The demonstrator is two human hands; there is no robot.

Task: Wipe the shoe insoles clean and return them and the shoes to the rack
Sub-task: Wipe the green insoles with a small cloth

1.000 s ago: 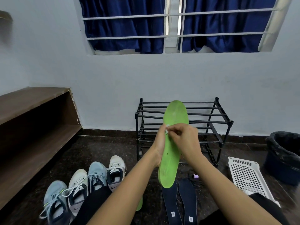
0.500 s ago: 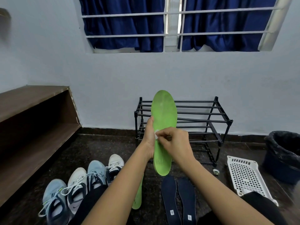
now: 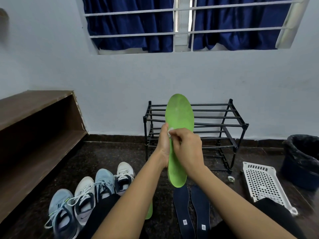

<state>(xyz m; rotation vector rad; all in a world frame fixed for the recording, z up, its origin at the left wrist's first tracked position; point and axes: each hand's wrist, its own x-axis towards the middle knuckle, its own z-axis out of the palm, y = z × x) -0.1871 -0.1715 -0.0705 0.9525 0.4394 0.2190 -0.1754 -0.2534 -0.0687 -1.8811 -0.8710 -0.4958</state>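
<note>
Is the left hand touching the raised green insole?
Touching. The head view shows the left hand gripping the raised green insole along its edge.

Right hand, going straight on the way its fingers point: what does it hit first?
The right hand points left across the green insole, pinching a white wipe. Going on, it would likely meet the left hand at the insole's edge first; depth is unclear.

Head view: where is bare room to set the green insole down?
The rack's bars carry nothing visible. Bare floor lies between the wooden shelf and the rack, beyond the shoes. Crowded close in: shoes left, a second green insole and two dark insoles centre, white basket and tape roll right.
</note>
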